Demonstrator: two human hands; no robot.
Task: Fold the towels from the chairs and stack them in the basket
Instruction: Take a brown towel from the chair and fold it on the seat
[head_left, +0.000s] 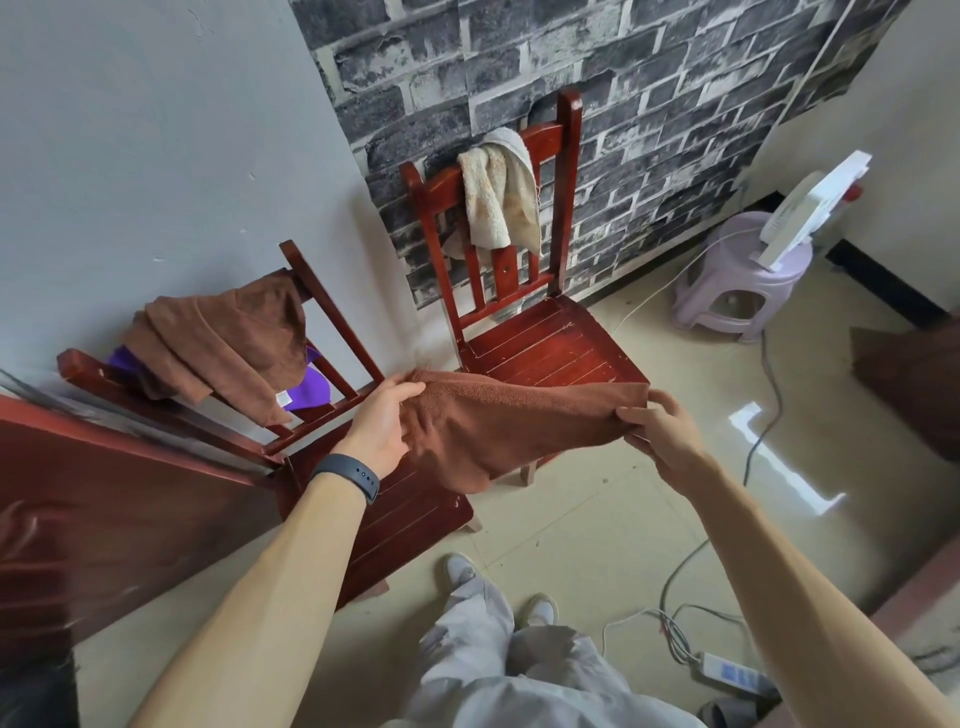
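Head view: both bare forearms reach forward from the lower edge, converging toward the middle. The left hand (382, 423), with a dark band (349, 474) on its wrist, is turned thumb-up, its fingers (402, 396) closed over the left end of a brown towel (498, 423). The right hand (660, 428) sits at 3 o'clock from it, palm angled inward, fingers (631, 415) pinching the towel's right corner. The towel is stretched between the two hands, its upper edge fairly taut and its lower part sagging to a point just beside the left hand, at about 5 o'clock from it. It hangs in the air in front of the seat of the far chair (550, 343), which stands against the brick-pattern wall (623, 78).

A cream towel (498, 192) is draped over that chair's backrest, at 12 o'clock from the held towel. At 9 to 10 o'clock, the near chair (395, 519) carries a second brown towel (228, 338) over its back, with a purple cloth (309, 387) showing beneath it. A lilac stool (737, 291) stands at 2 o'clock, a white fan (810, 208) resting on it. Cables (675, 629) lie on the tiled floor (597, 519).
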